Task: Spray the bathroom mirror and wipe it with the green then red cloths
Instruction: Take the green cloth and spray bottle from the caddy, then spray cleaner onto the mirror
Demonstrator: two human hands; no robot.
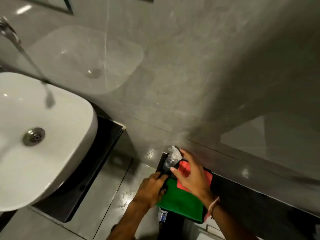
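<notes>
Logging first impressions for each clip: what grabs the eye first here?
Two hands, left and right, meet at lower centre over a bright green cloth and a red cloth, beside a clear spray bottle. A white basin fills the left.

clear spray bottle (171, 158) stood at the dark ledge's end, green cloth (180, 203) lay flat, overlapping the red cloth (186, 168) behind it
</notes>
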